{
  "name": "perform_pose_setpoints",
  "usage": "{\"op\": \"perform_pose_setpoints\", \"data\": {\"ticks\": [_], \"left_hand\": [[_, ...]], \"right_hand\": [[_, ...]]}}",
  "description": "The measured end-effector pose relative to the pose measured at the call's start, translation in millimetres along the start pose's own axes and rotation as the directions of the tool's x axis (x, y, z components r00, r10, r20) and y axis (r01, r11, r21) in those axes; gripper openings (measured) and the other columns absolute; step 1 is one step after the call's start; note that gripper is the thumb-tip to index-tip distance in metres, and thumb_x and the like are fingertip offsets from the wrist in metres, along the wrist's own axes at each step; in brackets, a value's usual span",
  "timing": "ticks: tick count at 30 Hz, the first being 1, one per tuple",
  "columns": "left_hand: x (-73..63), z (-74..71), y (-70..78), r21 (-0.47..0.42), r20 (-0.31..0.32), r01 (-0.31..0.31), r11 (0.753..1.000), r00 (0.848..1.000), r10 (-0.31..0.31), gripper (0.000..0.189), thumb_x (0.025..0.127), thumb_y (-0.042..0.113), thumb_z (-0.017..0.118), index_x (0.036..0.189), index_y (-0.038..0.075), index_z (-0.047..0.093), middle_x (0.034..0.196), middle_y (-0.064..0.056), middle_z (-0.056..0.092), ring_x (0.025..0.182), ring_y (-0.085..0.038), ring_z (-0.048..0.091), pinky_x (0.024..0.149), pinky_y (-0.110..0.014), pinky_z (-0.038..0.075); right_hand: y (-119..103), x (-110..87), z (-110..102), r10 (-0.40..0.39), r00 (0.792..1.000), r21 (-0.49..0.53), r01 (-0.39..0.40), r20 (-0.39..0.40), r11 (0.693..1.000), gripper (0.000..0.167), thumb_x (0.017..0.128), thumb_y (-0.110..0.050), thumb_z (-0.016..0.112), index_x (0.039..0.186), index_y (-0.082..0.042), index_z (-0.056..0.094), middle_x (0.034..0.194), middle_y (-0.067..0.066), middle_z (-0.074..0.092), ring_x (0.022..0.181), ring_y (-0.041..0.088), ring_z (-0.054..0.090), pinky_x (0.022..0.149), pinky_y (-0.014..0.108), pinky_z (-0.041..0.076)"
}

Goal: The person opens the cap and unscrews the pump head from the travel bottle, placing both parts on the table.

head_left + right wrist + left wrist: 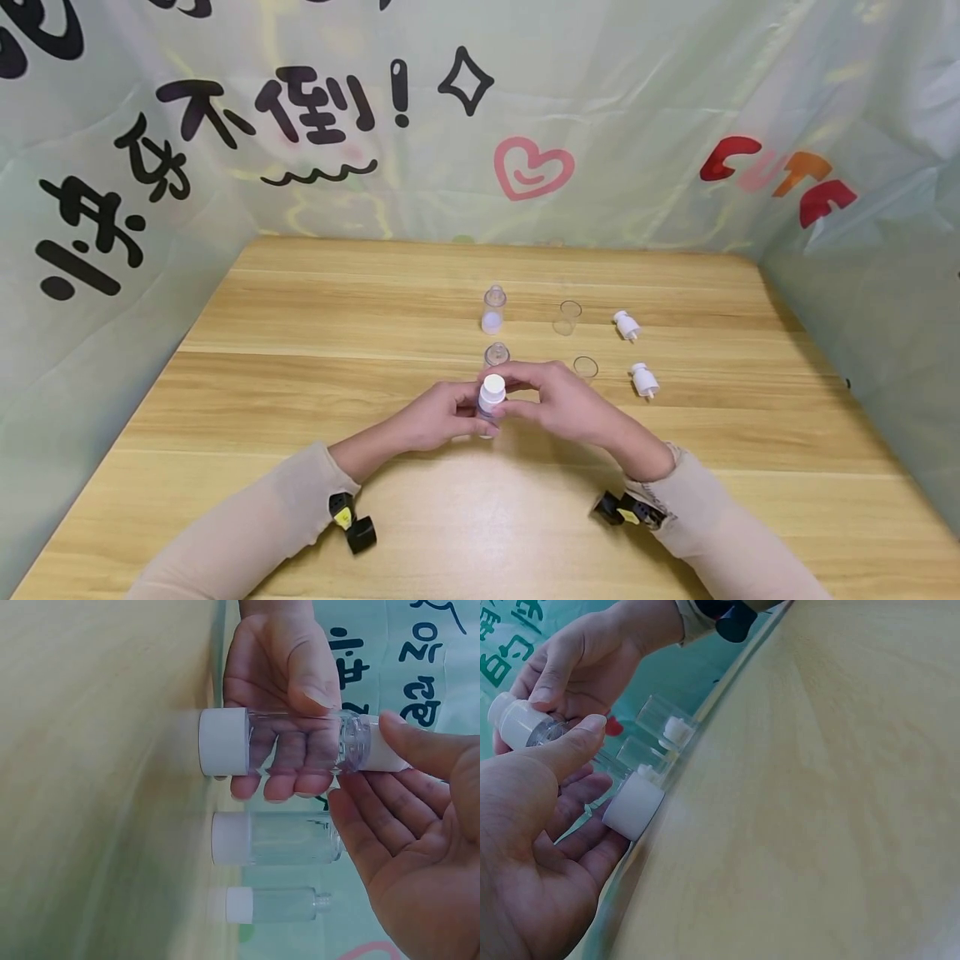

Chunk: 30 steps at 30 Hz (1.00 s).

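On the table (300,400), both hands (438,417) round bottle (491,398).

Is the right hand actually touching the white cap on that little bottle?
Touching. The right wrist view shows the right hand's thumb pressed on the white cap of the bottle.

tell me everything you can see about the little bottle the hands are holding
The bottle is small, with a clear, plastic-looking body, a white base and a white top. It stands upright on the wooden table, in front of two similar bottles. The left hand grips its body; the right hand pinches the top.
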State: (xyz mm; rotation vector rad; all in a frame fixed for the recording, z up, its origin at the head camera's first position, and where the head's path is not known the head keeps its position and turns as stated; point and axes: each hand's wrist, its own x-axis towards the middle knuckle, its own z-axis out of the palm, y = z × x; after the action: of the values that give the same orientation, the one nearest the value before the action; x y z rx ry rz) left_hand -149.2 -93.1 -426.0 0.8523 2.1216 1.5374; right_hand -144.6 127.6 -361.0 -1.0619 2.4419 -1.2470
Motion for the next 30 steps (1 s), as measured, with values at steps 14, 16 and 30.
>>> {"op": "perform_pose_setpoints", "data": {"ticks": [14, 16, 30], "left_hand": [[0.2, -0.3, 0.4, 0.049, -0.010, 0.022, 0.999, 1.000, -0.022, 0.023, 0.089, 0.021, 0.075, 0.107, 0.011, 0.068, 0.104, 0.002, 0.071, 0.094, -0.010, 0.066, 0.083, -0.027, 0.055], [0.2, -0.5, 0.4, 0.061, -0.012, 0.020, 0.998, 1.000, -0.019, 0.025, 0.089, 0.022, 0.074, 0.110, 0.010, 0.068, 0.108, 0.000, 0.071, 0.097, -0.010, 0.066, 0.085, -0.026, 0.054], [-0.6, 0.0, 0.2, -0.018, 0.011, 0.014, 1.000, 1.000, -0.014, 0.023, 0.090, 0.016, 0.073, 0.110, 0.007, 0.067, 0.103, -0.005, 0.072, 0.092, -0.012, 0.068, 0.082, -0.028, 0.056]], "right_hand": [[-7, 0.1, 14, -0.051, 0.982, -0.091, 0.034, -0.182, 0.995, 0.047, 0.081, -0.027, 0.081, 0.123, -0.013, 0.065, 0.112, -0.005, 0.069, 0.101, 0.012, 0.065, 0.089, 0.034, 0.053], [-7, 0.1, 19, -0.057, 0.978, -0.094, 0.038, -0.202, 0.995, 0.045, 0.081, -0.025, 0.081, 0.121, -0.012, 0.066, 0.109, -0.004, 0.070, 0.098, 0.012, 0.065, 0.087, 0.035, 0.055], [-4, 0.8, 9, -0.004, 0.993, -0.040, 0.000, -0.121, 0.999, 0.034, 0.086, -0.028, 0.077, 0.117, -0.016, 0.068, 0.105, -0.009, 0.070, 0.099, 0.010, 0.065, 0.089, 0.038, 0.054]]}}
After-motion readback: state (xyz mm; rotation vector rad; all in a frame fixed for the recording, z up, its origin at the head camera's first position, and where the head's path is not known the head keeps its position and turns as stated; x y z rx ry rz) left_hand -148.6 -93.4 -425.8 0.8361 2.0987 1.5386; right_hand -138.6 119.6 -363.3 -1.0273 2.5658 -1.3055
